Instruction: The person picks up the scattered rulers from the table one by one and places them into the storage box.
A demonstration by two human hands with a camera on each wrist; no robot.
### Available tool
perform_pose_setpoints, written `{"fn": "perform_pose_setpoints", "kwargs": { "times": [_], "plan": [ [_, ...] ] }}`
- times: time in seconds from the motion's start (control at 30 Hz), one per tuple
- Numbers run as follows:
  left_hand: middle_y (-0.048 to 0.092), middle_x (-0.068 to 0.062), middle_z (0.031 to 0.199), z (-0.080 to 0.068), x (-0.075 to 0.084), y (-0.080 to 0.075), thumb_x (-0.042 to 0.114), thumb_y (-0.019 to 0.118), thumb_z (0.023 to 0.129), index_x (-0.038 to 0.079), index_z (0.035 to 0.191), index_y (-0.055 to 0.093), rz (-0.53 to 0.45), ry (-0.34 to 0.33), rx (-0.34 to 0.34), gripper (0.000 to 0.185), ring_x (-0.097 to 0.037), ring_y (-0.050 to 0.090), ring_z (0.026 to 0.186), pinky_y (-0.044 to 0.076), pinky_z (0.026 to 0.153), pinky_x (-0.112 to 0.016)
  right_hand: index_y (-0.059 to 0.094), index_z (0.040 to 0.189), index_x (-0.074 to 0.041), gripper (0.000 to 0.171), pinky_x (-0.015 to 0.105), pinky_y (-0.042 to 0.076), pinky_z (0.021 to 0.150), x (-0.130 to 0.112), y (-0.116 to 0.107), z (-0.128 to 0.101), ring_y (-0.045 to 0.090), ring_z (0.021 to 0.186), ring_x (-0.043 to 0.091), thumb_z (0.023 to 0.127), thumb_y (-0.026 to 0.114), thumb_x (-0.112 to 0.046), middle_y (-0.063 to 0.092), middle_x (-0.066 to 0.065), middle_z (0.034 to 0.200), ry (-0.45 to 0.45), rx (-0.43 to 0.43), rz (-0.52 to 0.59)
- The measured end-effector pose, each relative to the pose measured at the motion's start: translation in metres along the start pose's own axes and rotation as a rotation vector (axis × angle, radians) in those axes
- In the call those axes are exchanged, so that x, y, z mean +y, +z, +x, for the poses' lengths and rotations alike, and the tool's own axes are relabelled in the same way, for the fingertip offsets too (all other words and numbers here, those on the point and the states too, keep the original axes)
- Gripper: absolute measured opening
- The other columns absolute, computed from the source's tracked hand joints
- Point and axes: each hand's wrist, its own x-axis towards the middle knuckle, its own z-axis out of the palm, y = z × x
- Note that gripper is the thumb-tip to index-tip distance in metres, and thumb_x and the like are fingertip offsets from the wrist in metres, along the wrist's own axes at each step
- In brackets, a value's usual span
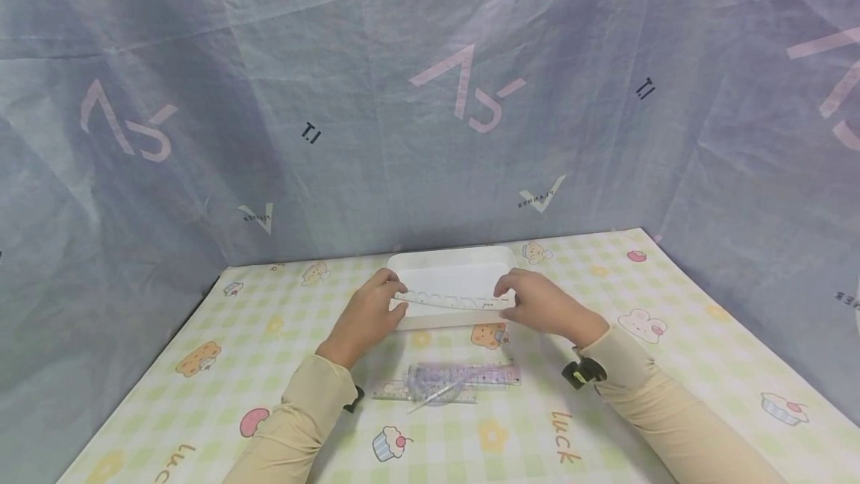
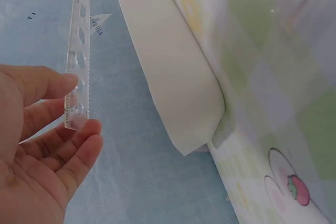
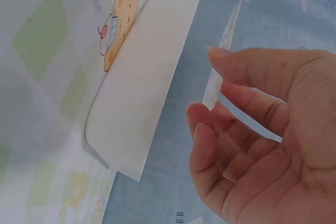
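Note:
A clear ruler with cut-out shapes (image 1: 450, 301) spans the space between both hands, over the white tray (image 1: 453, 254). Its left end is pinched by my left hand (image 1: 372, 312); in the left wrist view thumb and fingers close on the ruler (image 2: 80, 51) near its tip. My right hand (image 1: 540, 305) grips the other end, and in the right wrist view the thumb presses on the ruler (image 3: 227, 38) with fingers behind it. In the right wrist view the ruler looks slightly bowed. The tray's outer wall (image 3: 139, 82) shows beside the right hand.
Nearer on the checked tablecloth (image 1: 282, 364) lies a loose group of clear drawing tools, among them a purple-tinted ruler (image 1: 497, 375), a round protractor-like piece (image 1: 423, 383) and a straight clear ruler (image 1: 390, 392). Behind the table hangs a grey-blue curtain (image 1: 376, 170).

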Motion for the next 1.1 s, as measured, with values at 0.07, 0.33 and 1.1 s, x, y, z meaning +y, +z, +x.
{"fn": "perform_pose_setpoints", "kwargs": {
  "times": [0.07, 0.33, 1.1],
  "plan": [
    [0.060, -0.003, 0.111, 0.000, -0.001, 0.001, 0.008, 0.073, 0.087, 0.002, 0.105, 0.071, -0.006, 0.004, 0.002, 0.019, -0.015, 0.059, 0.088, 0.053, 0.080, -0.032, 0.069, 0.104, -0.005, 0.025, 0.033, 0.051, 0.073, 0.001, 0.001, 0.001, 0.058, 0.078, 0.013, 0.082, 0.079, -0.007, 0.066, 0.005, 0.099, 0.016, 0.011, -0.001],
    [0.065, -0.005, 0.114, 0.000, -0.004, 0.008, 0.012, 0.073, 0.088, 0.002, 0.106, 0.070, -0.034, -0.010, -0.049, 0.021, -0.021, 0.064, 0.099, 0.052, 0.089, -0.037, 0.069, 0.103, -0.003, 0.021, 0.035, 0.052, 0.074, 0.005, 0.003, 0.001, 0.064, 0.084, 0.023, 0.084, 0.076, -0.008, 0.068, 0.008, 0.099, 0.072, 0.029, 0.030],
    [0.063, -0.013, 0.133, -0.006, -0.008, 0.021, 0.020, 0.068, 0.092, 0.004, 0.117, 0.070, 0.004, -0.081, -0.231, 0.029, -0.034, 0.059, 0.122, 0.046, 0.102, -0.048, 0.071, 0.107, -0.005, 0.021, 0.049, 0.050, 0.093, 0.018, 0.012, 0.002, 0.065, 0.104, 0.031, 0.092, 0.069, -0.020, 0.071, 0.007, 0.105, 0.070, -0.050, 0.013]
  ]
}}
